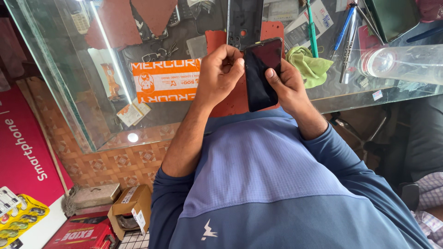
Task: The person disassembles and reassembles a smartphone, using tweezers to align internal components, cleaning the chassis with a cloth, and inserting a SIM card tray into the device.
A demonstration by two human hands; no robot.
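Note:
My right hand [288, 85] holds a black phone [260, 74] upright from behind, dark screen facing me, thumb on its right edge. My left hand [221, 71] is curled, its thumb and fingertips pinched against the phone's upper left edge. Whether something small is pinched there I cannot tell. Both hands hover over a red work mat [230, 103] on a glass counter [350, 99]. A dark phone frame [244, 20] with a camera cut-out lies on the mat just beyond the hands.
A green cloth [310, 64], a green screwdriver [311, 27], a blue screwdriver [344, 25] and tweezers [349, 46] lie right of the hands. A clear round container [401, 62] is at the far right. An orange box [166, 80] sits under the glass. Cardboard boxes [131, 207] stand on the floor.

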